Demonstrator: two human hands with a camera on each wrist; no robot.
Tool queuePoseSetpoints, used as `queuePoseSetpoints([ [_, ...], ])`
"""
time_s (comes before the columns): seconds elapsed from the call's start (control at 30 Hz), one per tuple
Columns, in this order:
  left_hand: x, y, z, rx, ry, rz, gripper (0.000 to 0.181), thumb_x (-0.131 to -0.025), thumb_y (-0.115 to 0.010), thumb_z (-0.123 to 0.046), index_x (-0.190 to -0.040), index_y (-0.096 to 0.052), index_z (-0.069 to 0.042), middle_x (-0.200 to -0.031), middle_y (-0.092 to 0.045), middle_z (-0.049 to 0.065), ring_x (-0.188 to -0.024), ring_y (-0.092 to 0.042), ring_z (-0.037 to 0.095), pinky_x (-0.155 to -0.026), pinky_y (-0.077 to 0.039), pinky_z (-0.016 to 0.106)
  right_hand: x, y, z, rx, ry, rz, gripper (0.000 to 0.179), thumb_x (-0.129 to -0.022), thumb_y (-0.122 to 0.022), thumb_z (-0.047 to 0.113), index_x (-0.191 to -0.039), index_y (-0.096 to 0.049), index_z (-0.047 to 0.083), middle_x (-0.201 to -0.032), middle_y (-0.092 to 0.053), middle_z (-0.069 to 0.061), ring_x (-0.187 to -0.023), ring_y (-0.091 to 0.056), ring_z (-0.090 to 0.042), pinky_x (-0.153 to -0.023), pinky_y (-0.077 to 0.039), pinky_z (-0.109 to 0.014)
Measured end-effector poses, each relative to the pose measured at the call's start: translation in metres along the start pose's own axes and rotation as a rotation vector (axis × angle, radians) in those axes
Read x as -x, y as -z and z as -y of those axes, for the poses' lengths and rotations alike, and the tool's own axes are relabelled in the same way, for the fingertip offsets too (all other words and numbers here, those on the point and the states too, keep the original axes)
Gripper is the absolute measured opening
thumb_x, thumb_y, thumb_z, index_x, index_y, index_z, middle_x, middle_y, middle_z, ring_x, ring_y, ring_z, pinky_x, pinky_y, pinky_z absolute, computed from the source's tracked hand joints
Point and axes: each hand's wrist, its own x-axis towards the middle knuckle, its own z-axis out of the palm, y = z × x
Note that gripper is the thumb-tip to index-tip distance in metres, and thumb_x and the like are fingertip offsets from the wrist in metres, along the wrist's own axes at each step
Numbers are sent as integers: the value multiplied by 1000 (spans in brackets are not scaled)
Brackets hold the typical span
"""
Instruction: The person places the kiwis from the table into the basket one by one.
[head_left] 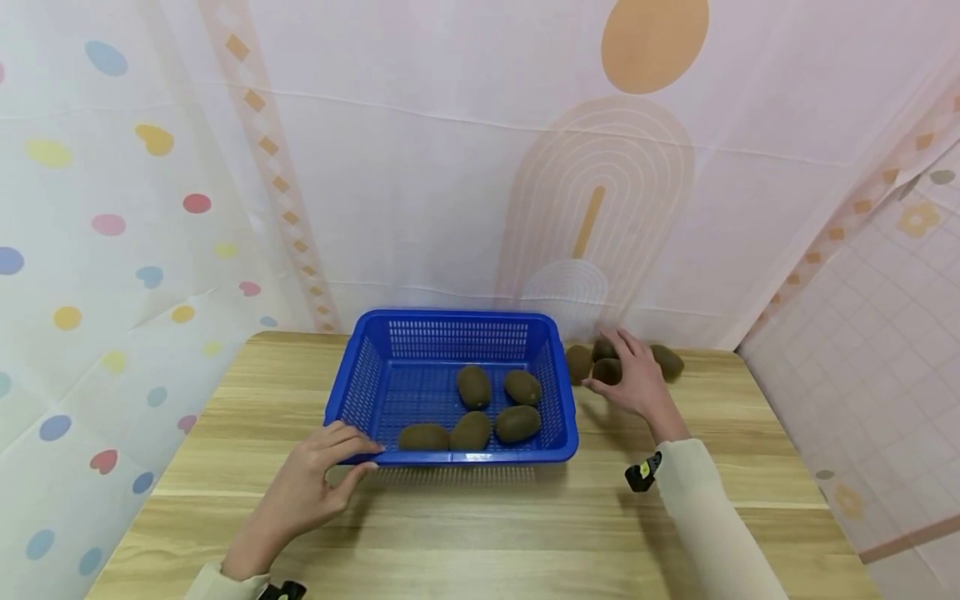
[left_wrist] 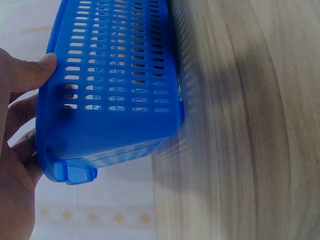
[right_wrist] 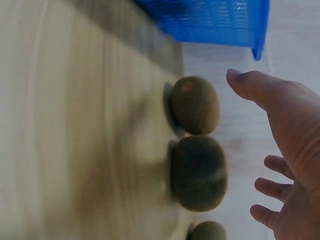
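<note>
A blue plastic basket with slotted walls stands on the table and holds several brown kiwis. My left hand grips the basket's rim at its near left corner. In the left wrist view, the thumb is on the outer side and the fingers are partly hidden behind the rim. To the right of the basket, several loose kiwis lie in a cluster by the wall. Over this cluster reaches my right hand, its thumb and fingers spread. The right wrist view shows a gap between that hand and the kiwis.
The wooden table ends at a patterned cloth backdrop just behind the basket. More cloth hangs along the left and right sides. A small black device is at the right wrist.
</note>
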Motion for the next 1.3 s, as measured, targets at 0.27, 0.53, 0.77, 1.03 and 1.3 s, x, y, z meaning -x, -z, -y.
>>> queuePoseSetpoints([
  [0.27,-1,0,0,17,-24,-18,30,-76,-83,0,-99,-77,-18,-95,-72,-10,-89,-60,7,-84,-46,14,4,-14,-15,27,-29,2,84,-86,-82,36,-155,-41,11,-161,-36,-22,-142,-34,-54,-109,-34,-75],
  [0.53,0,1,-3,-4,9,9,27,-79,-83,-3,-100,-77,-19,-96,-73,-11,-91,-61,7,-86,-46,14,8,-25,-20,51,-55,1,70,-90,-77,20,-152,-47,7,-160,-37,-25,-141,-37,-53,-110,-41,-66],
  [0.77,0,2,-4,-15,26,19,26,-80,-83,-4,-100,-77,-19,-97,-73,-11,-92,-61,7,-86,-47,15,8,-31,-21,50,-70,-73,49,-94,-71,10,-141,-57,4,-155,-45,-23,-136,-44,-49,-104,-47,-64],
  [1.03,1,1,-2,-6,9,12,27,-79,-84,-4,-100,-77,-20,-97,-73,-11,-91,-61,7,-87,-47,14,9,-30,-21,42,-73,-114,47,-95,-70,10,-139,-57,1,-148,-52,-23,-131,-47,-49,-102,-48,-63],
  [1.3,0,2,-2,-9,19,14,26,-80,-83,-4,-100,-77,-20,-98,-73,-11,-92,-62,7,-87,-47,13,10,-25,-18,-11,-56,-136,46,-94,-69,10,-138,-58,1,-140,-57,-26,-124,-50,-49,-103,-47,-61],
])
